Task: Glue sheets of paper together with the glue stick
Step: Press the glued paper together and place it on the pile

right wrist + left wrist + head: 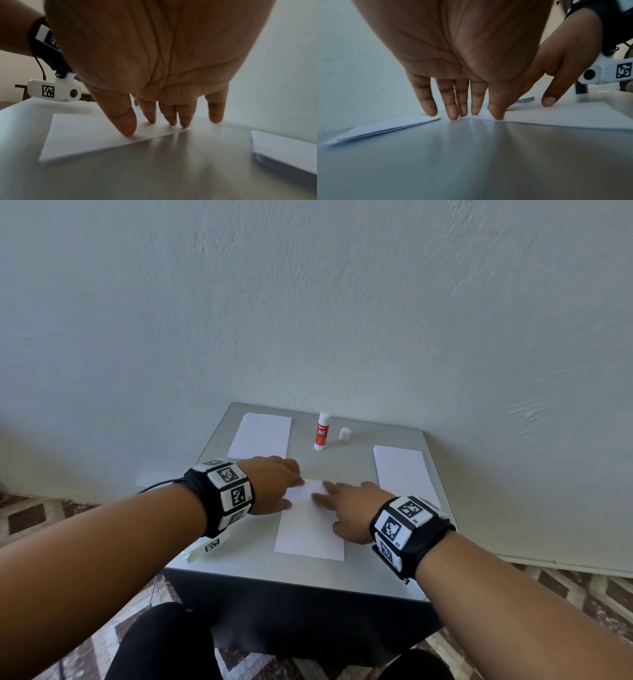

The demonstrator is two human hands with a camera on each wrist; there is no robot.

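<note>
My left hand (274,484) and right hand (349,508) both lie flat, straight fingers spread, fingertips pressing the far end of the centre sheet (308,532) on the grey table (359,467). Beyond it the uncapped glue stick (322,431) stands upright, its cap (345,434) just beside. Paper stacks lie far-left (260,436) and right (404,470).

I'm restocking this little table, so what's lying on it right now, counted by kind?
Paper stacks: 2, back left and right
Centre paper, under both hands: 1; whether it is one sheet or more cannot be told
Glue stick: 1, upright, uncapped
Cap: 1
Total: 5
</note>
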